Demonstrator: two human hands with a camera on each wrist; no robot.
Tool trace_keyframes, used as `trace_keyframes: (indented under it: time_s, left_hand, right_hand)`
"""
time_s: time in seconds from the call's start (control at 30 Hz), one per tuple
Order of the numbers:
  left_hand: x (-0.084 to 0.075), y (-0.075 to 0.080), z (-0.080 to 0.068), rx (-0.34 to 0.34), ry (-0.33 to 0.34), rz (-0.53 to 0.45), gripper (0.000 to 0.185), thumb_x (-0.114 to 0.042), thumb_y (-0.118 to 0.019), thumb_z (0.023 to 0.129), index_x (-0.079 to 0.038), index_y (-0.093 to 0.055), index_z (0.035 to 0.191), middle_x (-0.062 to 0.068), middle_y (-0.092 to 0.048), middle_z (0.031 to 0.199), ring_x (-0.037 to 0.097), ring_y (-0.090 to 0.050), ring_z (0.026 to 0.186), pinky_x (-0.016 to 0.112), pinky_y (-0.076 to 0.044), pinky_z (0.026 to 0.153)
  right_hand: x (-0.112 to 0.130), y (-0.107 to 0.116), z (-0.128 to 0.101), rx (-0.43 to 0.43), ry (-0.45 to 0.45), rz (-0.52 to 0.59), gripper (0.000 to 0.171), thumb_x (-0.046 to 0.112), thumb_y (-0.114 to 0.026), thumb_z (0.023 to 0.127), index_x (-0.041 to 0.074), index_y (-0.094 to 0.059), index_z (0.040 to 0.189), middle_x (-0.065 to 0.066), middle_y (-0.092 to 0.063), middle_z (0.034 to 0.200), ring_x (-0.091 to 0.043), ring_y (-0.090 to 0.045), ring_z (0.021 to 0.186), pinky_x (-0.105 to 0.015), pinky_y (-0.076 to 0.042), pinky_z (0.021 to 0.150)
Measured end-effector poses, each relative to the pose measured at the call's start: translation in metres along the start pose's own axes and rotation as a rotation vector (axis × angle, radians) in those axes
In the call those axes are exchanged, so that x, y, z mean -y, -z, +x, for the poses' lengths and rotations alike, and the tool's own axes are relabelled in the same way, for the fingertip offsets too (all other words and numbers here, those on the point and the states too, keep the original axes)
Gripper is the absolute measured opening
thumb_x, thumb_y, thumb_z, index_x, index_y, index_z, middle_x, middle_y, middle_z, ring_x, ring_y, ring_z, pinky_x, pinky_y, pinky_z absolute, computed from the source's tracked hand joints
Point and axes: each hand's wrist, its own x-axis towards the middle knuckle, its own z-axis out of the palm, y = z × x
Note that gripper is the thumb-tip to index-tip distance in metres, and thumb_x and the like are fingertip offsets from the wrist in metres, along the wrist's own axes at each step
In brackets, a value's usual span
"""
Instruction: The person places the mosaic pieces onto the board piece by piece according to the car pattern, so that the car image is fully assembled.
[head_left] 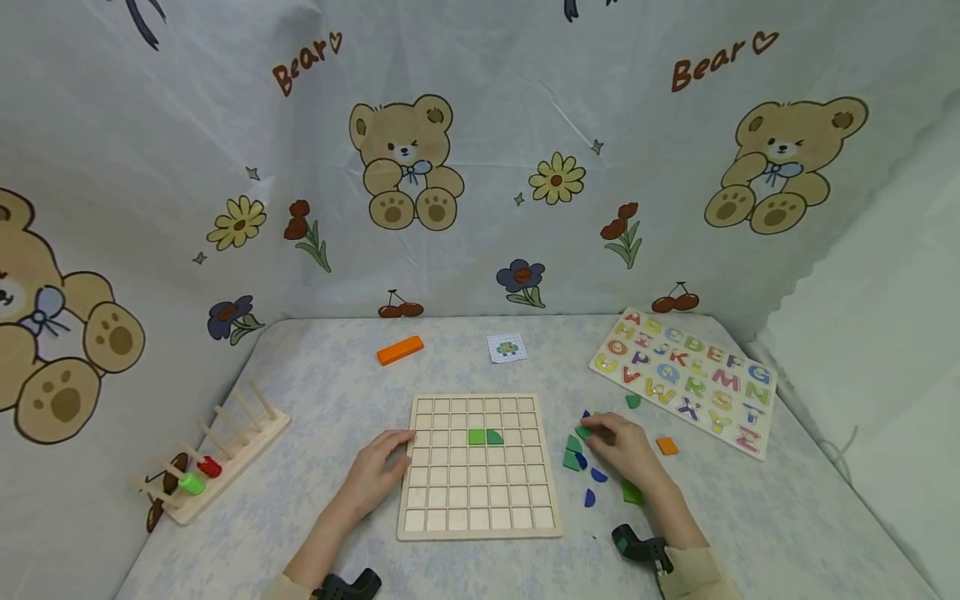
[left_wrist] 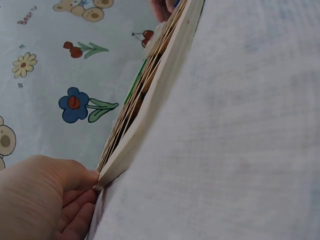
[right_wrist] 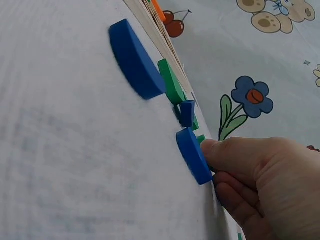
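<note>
— Wooden square grid board lies flat at the table's middle, yes?
— Yes. Left hand rests with relaxed fingers on its left edge.
— And the right hand?
— It pinches a small blue curved wooden piece (among green and blue ones), just right of the board.

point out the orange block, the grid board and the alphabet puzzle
orange block (head_left: 400, 350), head view, middle of its top face
grid board (head_left: 480, 529), head view, near edge of the wooden frame
alphabet puzzle (head_left: 759, 442), head view, right edge of the board
</note>
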Motion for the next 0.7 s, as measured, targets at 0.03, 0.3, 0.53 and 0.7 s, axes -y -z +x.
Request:
trace_keyframes:
  time_s: [0.03, 0.3, 0.53, 0.7]
  left_hand:
    - [-0.0001, 0.0001, 0.0001, 0.001, 0.004, 0.000, 0.039, -0.006, -0.066, 0.088, -0.005, -0.059, 0.126, 0.005, -0.056, 0.126, 0.023, -0.052, 0.118, 0.042, -0.043, 0.096]
    - [-0.0009, 0.0001, -0.0009, 0.012, 0.026, 0.005, 0.040, -0.006, -0.066, 0.088, -0.005, -0.059, 0.127, 0.006, -0.056, 0.127, 0.024, -0.051, 0.119, 0.043, -0.042, 0.097]
    - [-0.0007, 0.0004, -0.0007, 0.011, 0.028, 0.007, 0.040, -0.006, -0.066, 0.088, -0.005, -0.058, 0.127, 0.005, -0.056, 0.127, 0.024, -0.051, 0.119, 0.043, -0.043, 0.096]
    - [-0.0015, 0.0005, -0.0003, 0.017, 0.037, -0.001, 0.040, -0.006, -0.066, 0.088, -0.005, -0.058, 0.127, 0.004, -0.056, 0.127, 0.022, -0.051, 0.119, 0.042, -0.043, 0.096]
  right_hand:
    - [-0.0003, 0.0002, -0.0001, -0.004, 0.001, -0.012, 0.025, 0.001, -0.073, 0.080, 0.001, -0.069, 0.104, -0.008, -0.066, 0.098, -0.023, -0.064, 0.087, -0.034, -0.054, 0.073]
    - [-0.0015, 0.0027, -0.0013, 0.020, -0.027, -0.030, 0.033, 0.005, -0.076, 0.078, 0.001, -0.067, 0.110, -0.006, -0.065, 0.101, -0.023, -0.062, 0.091, -0.040, -0.052, 0.080]
    - [-0.0007, 0.0035, -0.0021, 0.009, -0.029, -0.015, 0.032, 0.007, -0.072, 0.082, 0.000, -0.066, 0.113, -0.005, -0.065, 0.098, -0.021, -0.061, 0.090, -0.040, -0.052, 0.079]
    - [-0.0004, 0.0032, -0.0026, 0.015, -0.029, 0.026, 0.034, -0.003, -0.061, 0.083, 0.001, -0.065, 0.116, -0.009, -0.065, 0.108, -0.026, -0.060, 0.098, -0.045, -0.050, 0.083]
